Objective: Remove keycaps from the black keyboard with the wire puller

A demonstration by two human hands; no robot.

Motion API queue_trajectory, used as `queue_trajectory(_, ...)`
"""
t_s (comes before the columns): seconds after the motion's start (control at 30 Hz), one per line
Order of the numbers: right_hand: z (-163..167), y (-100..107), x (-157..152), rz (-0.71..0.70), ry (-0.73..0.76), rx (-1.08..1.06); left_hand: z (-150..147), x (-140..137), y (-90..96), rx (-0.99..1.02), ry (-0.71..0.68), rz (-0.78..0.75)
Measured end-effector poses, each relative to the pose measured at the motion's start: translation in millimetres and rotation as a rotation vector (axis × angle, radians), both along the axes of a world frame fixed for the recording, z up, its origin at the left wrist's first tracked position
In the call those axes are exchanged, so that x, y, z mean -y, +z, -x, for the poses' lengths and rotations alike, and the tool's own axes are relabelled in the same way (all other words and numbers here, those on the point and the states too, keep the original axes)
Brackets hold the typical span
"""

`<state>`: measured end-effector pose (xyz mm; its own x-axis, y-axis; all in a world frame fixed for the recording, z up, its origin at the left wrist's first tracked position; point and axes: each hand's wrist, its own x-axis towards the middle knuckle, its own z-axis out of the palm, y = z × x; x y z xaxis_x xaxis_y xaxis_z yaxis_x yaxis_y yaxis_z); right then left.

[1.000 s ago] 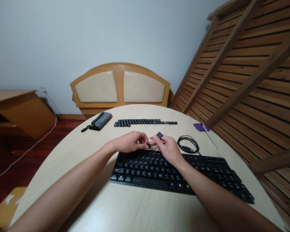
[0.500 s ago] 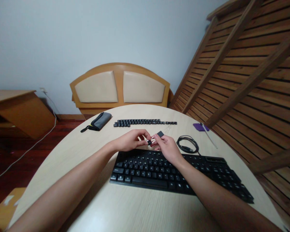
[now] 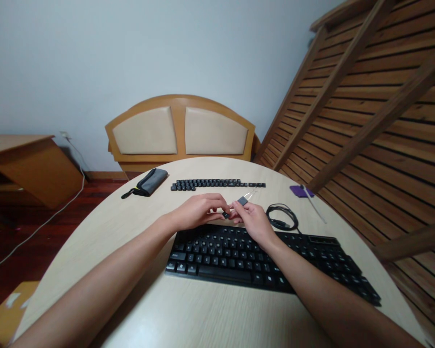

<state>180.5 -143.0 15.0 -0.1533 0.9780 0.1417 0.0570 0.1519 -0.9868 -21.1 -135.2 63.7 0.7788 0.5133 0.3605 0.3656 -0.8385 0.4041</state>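
Between the thumb and fingers of my left hand point(image 3: 203, 211) is a small black keycap point(image 3: 225, 214). My right hand point(image 3: 253, 221) grips a keycap puller point(image 3: 242, 200) by its dark handle; its thin wire loops point(image 3: 252, 194) stick out at the far end, and its other end reaches toward the keycap. Both hands meet just above the back edge of a black keyboard point(image 3: 221, 274). Part of the keyboard's upper rows is hidden beneath my hands and right forearm. Beyond them, loose black keycaps point(image 3: 210, 183) lie in rows on the table.
A grey pouch point(image 3: 152, 182) with a strap lies at the back left of the round table point(image 3: 130, 193). To the right are a coiled black cable point(image 3: 283, 217), a purple cloth-like item point(image 3: 299, 190) and a thin brush-like stick point(image 3: 314, 206) beside it.
My left fingers have closed further around the keycap, which has turned and shifted slightly right. The puller has tilted a little, its wire loops showing more clearly. The keyboard stays in place.
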Motion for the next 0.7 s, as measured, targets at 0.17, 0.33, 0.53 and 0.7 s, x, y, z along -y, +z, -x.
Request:
queue_trajectory(0.17,1.6,-1.7,-1.4,0.089,-0.038,-0.01,0.5,-5.5,-0.5,0.079,0.173,-0.101)
queue_trajectory(0.33,5.1,0.8,0.1,0.147,-0.05,-0.005,15.3,-38.0,-15.1,0.076,0.485,-0.287)
queue_trajectory(0.53,5.9,3.4,1.3,0.169,-0.052,0.006,33.2,-74.8,-48.2,0.023,0.636,-0.373)
queue_trajectory(0.7,5.8,2.9,2.2,0.144,-0.03,0.024,43.5,-83.9,-68.6,0.021,0.719,-0.382)
